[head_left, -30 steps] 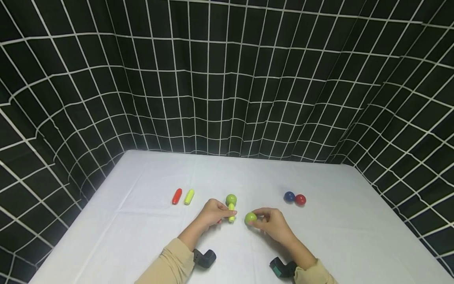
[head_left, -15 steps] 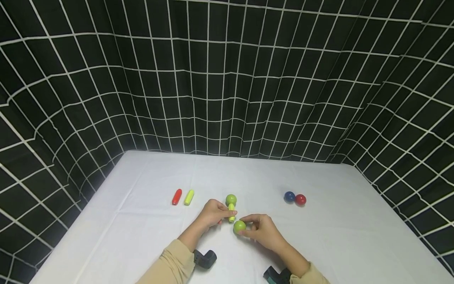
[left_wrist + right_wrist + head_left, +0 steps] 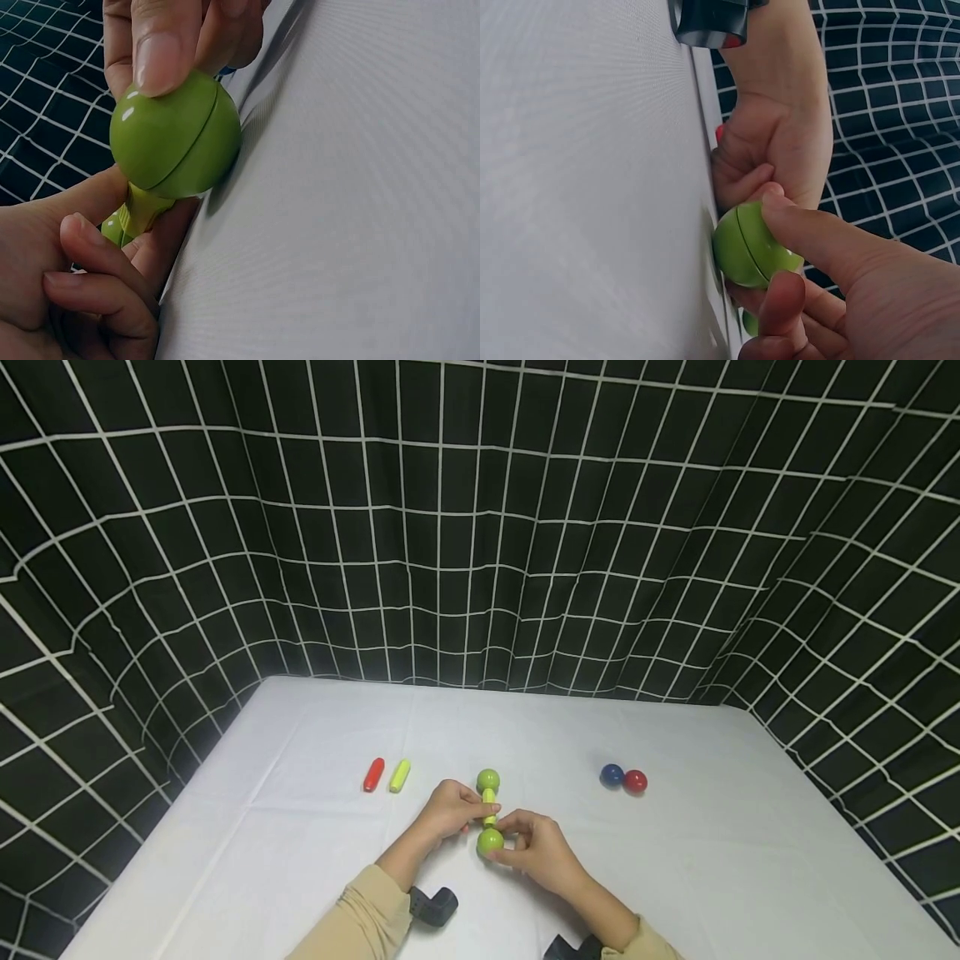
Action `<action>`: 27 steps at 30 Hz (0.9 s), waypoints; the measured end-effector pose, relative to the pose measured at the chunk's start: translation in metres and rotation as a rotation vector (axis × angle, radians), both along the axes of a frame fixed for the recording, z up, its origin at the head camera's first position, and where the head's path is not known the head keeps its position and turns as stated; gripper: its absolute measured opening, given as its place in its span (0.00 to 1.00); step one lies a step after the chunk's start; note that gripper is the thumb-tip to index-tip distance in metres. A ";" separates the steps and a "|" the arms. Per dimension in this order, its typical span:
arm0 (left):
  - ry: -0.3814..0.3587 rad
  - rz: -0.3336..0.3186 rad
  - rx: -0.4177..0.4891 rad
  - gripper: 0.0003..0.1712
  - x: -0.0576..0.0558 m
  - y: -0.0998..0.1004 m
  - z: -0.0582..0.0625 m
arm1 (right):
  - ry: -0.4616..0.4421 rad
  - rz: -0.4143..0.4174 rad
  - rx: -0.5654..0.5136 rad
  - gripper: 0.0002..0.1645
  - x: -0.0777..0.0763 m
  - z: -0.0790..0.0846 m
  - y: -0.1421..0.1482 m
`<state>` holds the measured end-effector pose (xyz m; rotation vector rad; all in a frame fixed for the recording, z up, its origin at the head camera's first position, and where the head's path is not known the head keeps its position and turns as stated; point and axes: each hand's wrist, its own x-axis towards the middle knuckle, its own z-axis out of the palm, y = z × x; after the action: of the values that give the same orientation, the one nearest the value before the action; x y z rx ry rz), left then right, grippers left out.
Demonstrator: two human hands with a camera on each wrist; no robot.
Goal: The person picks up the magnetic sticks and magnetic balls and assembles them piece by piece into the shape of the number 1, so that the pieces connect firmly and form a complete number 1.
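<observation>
My left hand (image 3: pixel 457 810) pinches a short yellow-green stick (image 3: pixel 489 797) between thumb and fingers. At the stick's far end sits a glossy green ball (image 3: pixel 488 779). My right hand (image 3: pixel 536 852) pinches a second green ball (image 3: pixel 490 842) at the stick's near end; whether the two are joined I cannot tell. In the left wrist view a seam runs round this green ball (image 3: pixel 176 139), with the ribbed stick (image 3: pixel 142 210) just behind it. The right wrist view shows the green ball (image 3: pixel 751 244) between thumb and fingers, close over the cloth.
Left of the hands lie a red stick (image 3: pixel 374 774) and another yellow-green stick (image 3: pixel 400 776). A blue ball (image 3: pixel 612 776) and a red ball (image 3: pixel 635 782) sit together on the right. A small red thing (image 3: pixel 464 829) shows beneath my left hand, mostly hidden. White cloth (image 3: pixel 712 860) covers the table.
My right hand has carried the second green ball leftward and slightly toward me, up to the near end of the yellow-green stick. My left hand has stayed in place.
</observation>
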<state>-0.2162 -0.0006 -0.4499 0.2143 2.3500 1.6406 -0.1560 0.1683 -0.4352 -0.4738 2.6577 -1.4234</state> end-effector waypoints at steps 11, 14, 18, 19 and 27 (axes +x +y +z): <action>0.003 -0.006 0.012 0.17 0.001 0.000 0.001 | 0.012 -0.009 -0.027 0.23 -0.002 -0.002 -0.002; 0.007 -0.008 0.016 0.17 0.001 -0.001 0.002 | 0.007 -0.019 -0.031 0.22 -0.003 -0.003 -0.002; 0.006 -0.011 0.022 0.18 0.001 -0.001 0.001 | 0.007 -0.030 -0.025 0.22 -0.004 -0.005 -0.002; 0.006 -0.011 0.023 0.18 0.001 -0.001 0.001 | 0.009 -0.033 -0.022 0.23 -0.004 -0.005 -0.002; 0.014 -0.008 0.012 0.18 0.001 -0.001 0.001 | -0.007 -0.039 -0.054 0.23 -0.006 -0.007 -0.002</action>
<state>-0.2153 -0.0014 -0.4489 0.2377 2.3471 1.6550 -0.1617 0.1665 -0.4418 -0.4224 2.6431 -1.5085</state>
